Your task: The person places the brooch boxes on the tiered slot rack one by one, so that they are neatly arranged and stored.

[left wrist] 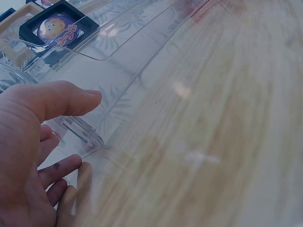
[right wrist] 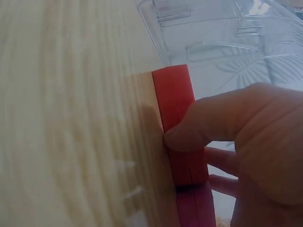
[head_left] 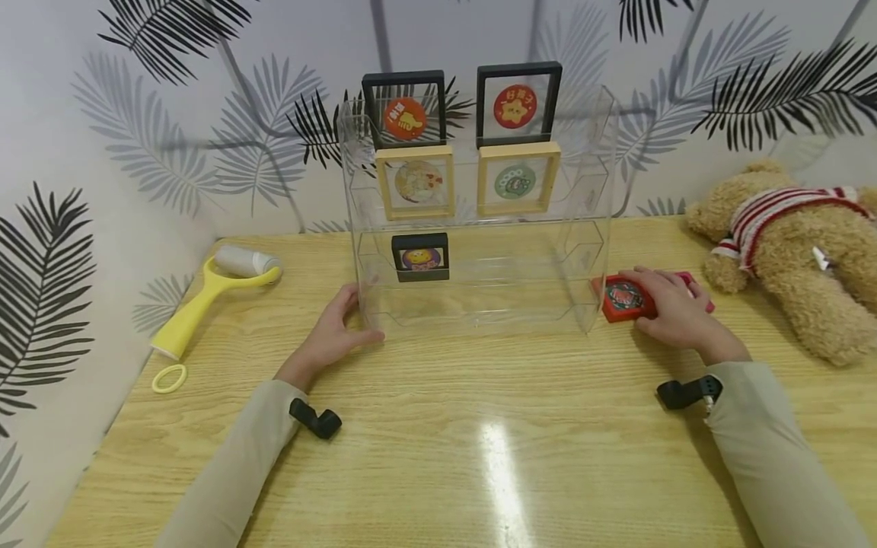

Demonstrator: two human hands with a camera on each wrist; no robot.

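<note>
A clear acrylic tiered display stand [head_left: 479,301] stands on the table. My left hand [head_left: 333,327] is at its lower left corner, thumb stretched out in front and the other fingers along the side; the left wrist view shows the thumb [left wrist: 71,99] over the clear panel. To the right of the stand, a red square frame [head_left: 622,298] with a round badge lies flat. My right hand [head_left: 674,308] pinches this frame, thumb on its near side in the right wrist view. A pink frame [right wrist: 196,208] touches the red one and is partly covered by the hand.
On the stand sit two large black frames [head_left: 404,74], two light wood frames [head_left: 414,152] and a small black frame [head_left: 421,275], with round badges inside. A yellow lint roller [head_left: 199,304] and a yellow ring [head_left: 169,378] lie left. A teddy bear [head_left: 795,243] lies right.
</note>
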